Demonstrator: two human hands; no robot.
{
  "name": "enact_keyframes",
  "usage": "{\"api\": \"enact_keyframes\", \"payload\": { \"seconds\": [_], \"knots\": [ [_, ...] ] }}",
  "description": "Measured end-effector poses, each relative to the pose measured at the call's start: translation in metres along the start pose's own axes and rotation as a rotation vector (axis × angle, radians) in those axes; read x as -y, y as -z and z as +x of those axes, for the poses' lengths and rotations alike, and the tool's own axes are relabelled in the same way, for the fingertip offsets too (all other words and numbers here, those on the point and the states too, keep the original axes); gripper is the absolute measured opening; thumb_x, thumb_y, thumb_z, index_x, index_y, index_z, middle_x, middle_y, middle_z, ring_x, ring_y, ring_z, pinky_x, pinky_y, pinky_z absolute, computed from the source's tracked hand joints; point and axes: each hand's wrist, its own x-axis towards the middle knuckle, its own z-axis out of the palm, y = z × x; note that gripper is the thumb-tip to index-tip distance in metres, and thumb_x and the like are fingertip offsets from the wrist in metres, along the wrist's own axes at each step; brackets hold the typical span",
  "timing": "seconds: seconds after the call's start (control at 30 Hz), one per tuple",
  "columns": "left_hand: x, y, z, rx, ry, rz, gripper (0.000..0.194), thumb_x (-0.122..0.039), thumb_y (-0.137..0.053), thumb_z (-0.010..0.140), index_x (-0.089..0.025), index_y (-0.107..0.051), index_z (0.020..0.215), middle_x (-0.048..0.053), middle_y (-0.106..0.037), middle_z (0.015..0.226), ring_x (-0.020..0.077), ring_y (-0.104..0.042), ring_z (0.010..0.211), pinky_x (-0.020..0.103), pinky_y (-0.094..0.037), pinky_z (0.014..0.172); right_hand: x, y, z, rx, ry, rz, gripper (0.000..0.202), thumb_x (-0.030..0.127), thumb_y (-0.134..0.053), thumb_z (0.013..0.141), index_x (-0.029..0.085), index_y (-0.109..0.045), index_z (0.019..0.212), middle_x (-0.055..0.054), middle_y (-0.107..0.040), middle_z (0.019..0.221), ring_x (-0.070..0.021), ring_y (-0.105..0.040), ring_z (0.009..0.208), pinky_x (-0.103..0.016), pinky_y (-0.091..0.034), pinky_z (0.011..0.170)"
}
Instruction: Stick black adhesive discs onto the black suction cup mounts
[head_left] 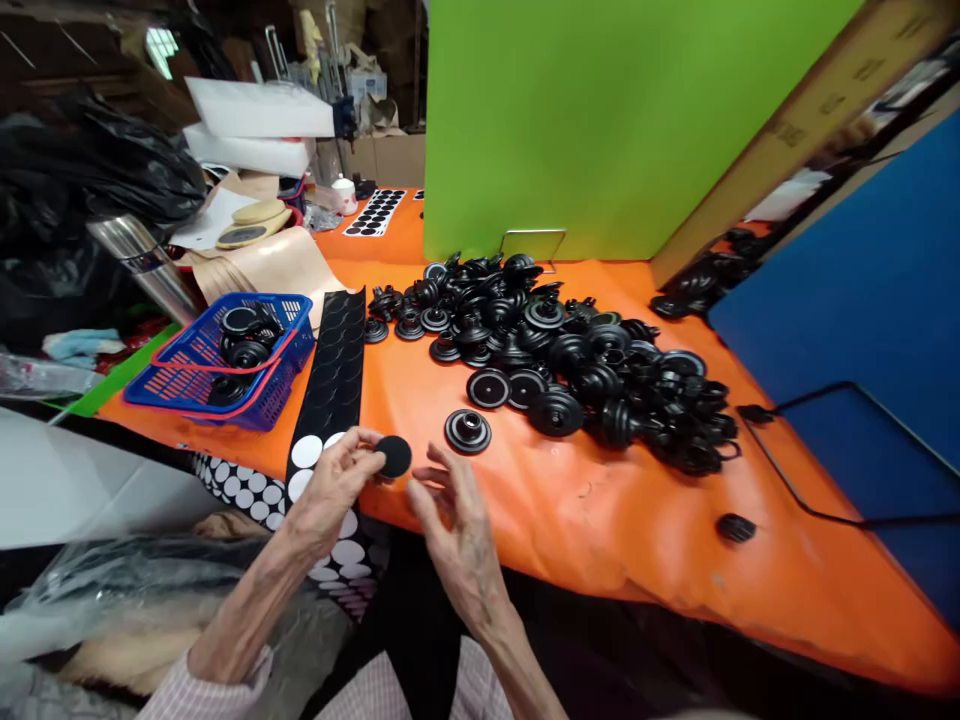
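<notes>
A thin black round pad [394, 457] is pinched between the thumb and fingers of my left hand [341, 475], over the front edge of the orange table. My right hand [456, 515] hovers just right of the pad, fingers apart and holding nothing. Beneath my left hand runs a black strip of round pads [330, 360], with white circles showing where pads are gone. One black stepped wheel-like part [467, 431] lies by itself beyond my hands, its hub facing up. Behind it spreads a large heap of similar black parts [517, 330].
At the left, a blue basket [289, 375] with a pink handle holds several black parts. Green [600, 120] and blue [847, 280] panels stand behind and to the right. A small black piece [736, 528] lies at right; a steel flask [139, 260] leans beyond the basket.
</notes>
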Motion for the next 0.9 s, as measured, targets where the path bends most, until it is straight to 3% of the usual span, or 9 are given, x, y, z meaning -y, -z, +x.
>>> {"api": "enact_keyframes", "payload": {
  "seconds": [0.1, 0.23, 0.37, 0.43, 0.5, 0.57, 0.63, 0.73, 0.9],
  "knots": [
    [-0.006, -0.024, 0.005, 0.041, -0.072, 0.289, 0.032, -0.045, -0.059, 0.078, -0.019, -0.061, 0.095, 0.004, -0.062, 0.083, 0.0159, -0.059, 0.065, 0.030, -0.047, 0.069, -0.004, 0.021, 0.003, -0.187, -0.182, 0.121, 0.027, 0.045, -0.057, 0.085, 0.020, -0.055, 0.078, 0.001, -0.057, 0.067, -0.0127, -0.056, 0.061, -0.025, -0.049, 0.058],
    [-0.006, -0.064, 0.031, -0.223, -0.333, 0.614, 0.034, -0.041, -0.060, 0.080, -0.022, -0.064, 0.108, 0.009, -0.057, 0.109, 0.0207, -0.060, 0.078, 0.038, -0.044, 0.085, -0.006, 0.053, 0.005, -0.382, -0.187, 0.143, 0.031, 0.050, -0.060, 0.081, 0.020, -0.055, 0.076, 0.004, -0.053, 0.061, -0.0120, -0.052, 0.058, -0.024, -0.045, 0.058],
    [0.008, -0.087, 0.065, -0.079, -0.451, 0.564, 0.023, -0.025, -0.068, 0.074, -0.023, -0.066, 0.097, 0.008, -0.060, 0.102, 0.0291, -0.052, 0.107, 0.042, -0.035, 0.100, -0.010, 0.088, -0.001, -0.351, -0.277, 0.199, 0.037, 0.054, -0.069, 0.072, 0.019, -0.058, 0.081, 0.001, -0.058, 0.067, -0.0142, -0.055, 0.061, -0.026, -0.046, 0.058],
    [0.012, -0.086, 0.070, -0.029, -0.355, 0.389, 0.016, -0.024, -0.066, 0.075, -0.022, -0.063, 0.090, 0.007, -0.061, 0.094, 0.0266, -0.053, 0.103, 0.041, -0.037, 0.098, -0.012, 0.098, -0.006, -0.343, -0.296, 0.184, 0.037, 0.053, -0.070, 0.070, 0.019, -0.061, 0.082, 0.000, -0.059, 0.072, -0.0147, -0.055, 0.064, -0.026, -0.046, 0.060],
    [0.011, -0.077, 0.066, 0.086, -0.138, 0.084, 0.023, -0.030, -0.067, 0.077, -0.022, -0.058, 0.097, 0.004, -0.061, 0.088, 0.0214, -0.058, 0.089, 0.037, -0.045, 0.085, -0.013, 0.101, -0.008, -0.344, -0.281, 0.178, 0.035, 0.052, -0.070, 0.072, 0.019, -0.063, 0.081, -0.001, -0.060, 0.076, -0.0149, -0.055, 0.069, -0.027, -0.047, 0.065],
    [0.008, -0.067, 0.054, 0.209, 0.059, -0.216, 0.033, -0.036, -0.069, 0.076, -0.024, -0.055, 0.103, 0.001, -0.061, 0.085, 0.0168, -0.059, 0.076, 0.032, -0.049, 0.071, -0.011, 0.096, -0.007, -0.329, -0.258, 0.206, 0.032, 0.051, -0.068, 0.074, 0.020, -0.064, 0.081, -0.001, -0.060, 0.079, -0.0155, -0.056, 0.074, -0.028, -0.047, 0.071],
    [0.006, -0.059, 0.042, 0.265, 0.159, -0.398, 0.032, -0.040, -0.070, 0.075, -0.022, -0.057, 0.098, 0.001, -0.063, 0.084, 0.0152, -0.059, 0.073, 0.028, -0.050, 0.064, -0.008, 0.087, -0.003, -0.289, -0.230, 0.236, 0.029, 0.049, -0.067, 0.075, 0.020, -0.063, 0.080, -0.001, -0.060, 0.082, -0.0166, -0.057, 0.080, -0.030, -0.047, 0.077],
    [0.008, -0.051, 0.029, 0.303, 0.158, -0.465, 0.029, -0.041, -0.067, 0.079, -0.015, -0.064, 0.092, 0.007, -0.066, 0.091, 0.0171, -0.061, 0.081, 0.028, -0.051, 0.067, -0.003, 0.073, 0.003, -0.261, -0.185, 0.231, 0.026, 0.045, -0.066, 0.077, 0.020, -0.062, 0.079, -0.003, -0.061, 0.091, -0.0183, -0.058, 0.090, -0.032, -0.046, 0.083],
    [0.015, -0.041, 0.020, 0.371, 0.064, -0.415, 0.032, -0.028, -0.066, 0.081, -0.016, -0.066, 0.110, 0.011, -0.066, 0.112, 0.0226, -0.064, 0.097, 0.036, -0.052, 0.085, 0.000, 0.059, 0.008, -0.249, -0.136, 0.150, 0.023, 0.042, -0.062, 0.080, 0.019, -0.061, 0.077, -0.006, -0.060, 0.100, -0.0191, -0.058, 0.095, -0.032, -0.048, 0.082]
  ]
}}
